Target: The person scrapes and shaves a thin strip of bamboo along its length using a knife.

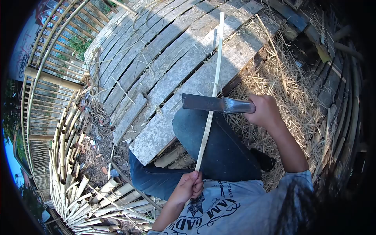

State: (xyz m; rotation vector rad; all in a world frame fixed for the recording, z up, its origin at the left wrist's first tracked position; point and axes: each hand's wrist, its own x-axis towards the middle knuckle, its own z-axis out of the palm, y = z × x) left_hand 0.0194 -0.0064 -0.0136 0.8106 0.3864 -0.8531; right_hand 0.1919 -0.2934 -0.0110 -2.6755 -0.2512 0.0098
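My left hand point(190, 186) is closed around the lower end of a long, thin bamboo strip point(205, 141), close to my shirt. The strip slants up over my thigh and out past the edge of the wooden platform. In my right hand point(264, 111) is a machete with a broad, square-ended blade point(201, 102) and a metal socket handle. Its blade lies across the strip about midway, covering a short stretch of it. A thin curl of shaving shows on the strip just above the blade.
A slatted wooden platform point(172, 84) with scattered shavings spreads ahead. Straw-like bamboo shavings point(290, 90) pile up at the right. Cut bamboo poles point(105, 186) are stacked at lower left, below a bamboo fence point(55, 80). My bent knee point(192, 125) is under the strip.
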